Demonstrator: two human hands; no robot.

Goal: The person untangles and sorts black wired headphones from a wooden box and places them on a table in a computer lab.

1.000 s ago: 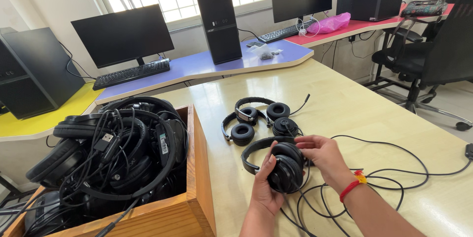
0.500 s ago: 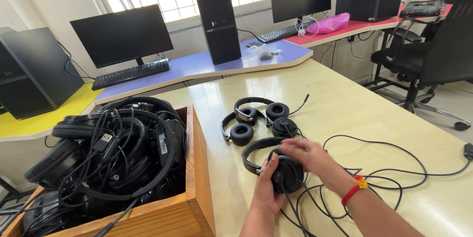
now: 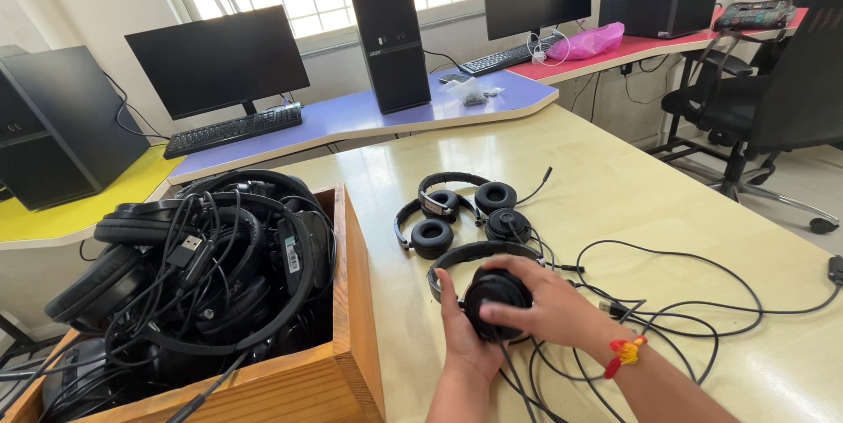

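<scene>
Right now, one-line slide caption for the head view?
Both hands, left and right, grip black headphones beside a wooden box of tangled headsets.

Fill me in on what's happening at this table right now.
A person grips a black headset with both bare hands above the pale table: the left hand cups it from below, the right hand covers its ear cups. Its cable trails in loops to the right. Two more headsets lie just beyond. To the left, a wooden box is heaped with tangled black headsets.
</scene>
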